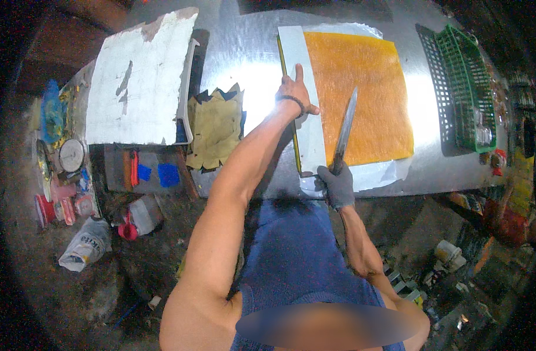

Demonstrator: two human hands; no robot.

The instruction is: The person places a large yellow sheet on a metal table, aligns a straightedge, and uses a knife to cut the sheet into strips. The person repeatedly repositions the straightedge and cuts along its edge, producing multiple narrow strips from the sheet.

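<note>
An orange-yellow sheet [361, 70] lies on the metal table, with a pale whitish layer [390, 172] showing under its edges. Along its left side runs a long light-grey straight strip [312, 140]. My left hand [295, 96] is bare, a dark bracelet at the wrist, and presses on this strip with fingers spread. In a grey glove, my right hand [338, 184] is closed round the handle of a long knife [347, 128]. The blade points away from me over the sheet's lower left part. Whether its edge touches the sheet I cannot tell.
Left of the sheet lie jagged olive-coloured pieces [215, 130] in a stack. Beyond them stands a worn white board [142, 76]. A green plastic basket [469, 88] is at the table's right end. A round dial scale [72, 155] and a white bag [86, 243] are at far left.
</note>
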